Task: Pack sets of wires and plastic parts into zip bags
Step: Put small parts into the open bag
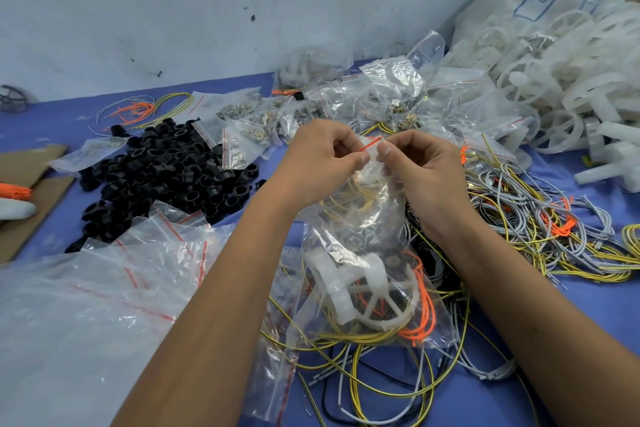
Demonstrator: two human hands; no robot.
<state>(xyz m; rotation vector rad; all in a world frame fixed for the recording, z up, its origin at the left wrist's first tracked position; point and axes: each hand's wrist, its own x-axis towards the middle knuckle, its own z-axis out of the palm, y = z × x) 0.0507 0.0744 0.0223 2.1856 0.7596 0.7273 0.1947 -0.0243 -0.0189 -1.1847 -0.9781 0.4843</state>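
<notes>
Left hand (325,152) and right hand (419,163) pinch zip bag (360,253) at its red-striped mouth, above tabletop (52,114) | bag hangs, holding white plastic part (349,291), wires (420,308) | light, limp, slippery film; grip at seal.

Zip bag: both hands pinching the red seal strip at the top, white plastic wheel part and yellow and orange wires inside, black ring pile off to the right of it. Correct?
Not quite. The head view shows the black ring pile to the left of the zip bag, not the right. The rest holds: the left hand and right hand pinch the red seal strip, with the white plastic wheel part and yellow and orange wires inside.
</notes>
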